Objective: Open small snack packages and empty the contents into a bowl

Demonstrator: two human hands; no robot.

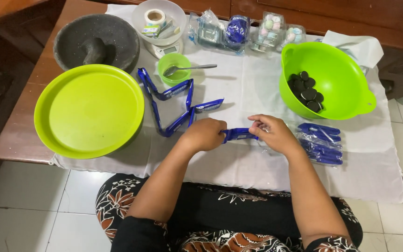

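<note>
Blue wrapper [239,135]; lime-green bowl [336,70]; white cloth [257,88].

Black floral-patterned garment, bare forearms

Blue snack packets [320,143] on cloth, one [239,135] between hands.

Near centre: blue packet [239,135] between left hand [204,134] and right hand [274,133].
Right: packet pile [322,143]; bowl [350,70] behind it, holding cookies [307,91].
Left: round tray [88,110]; mortar [97,42] behind.
Far centre: cup [174,68] with spoon [190,68], before scale [160,25].
</note>
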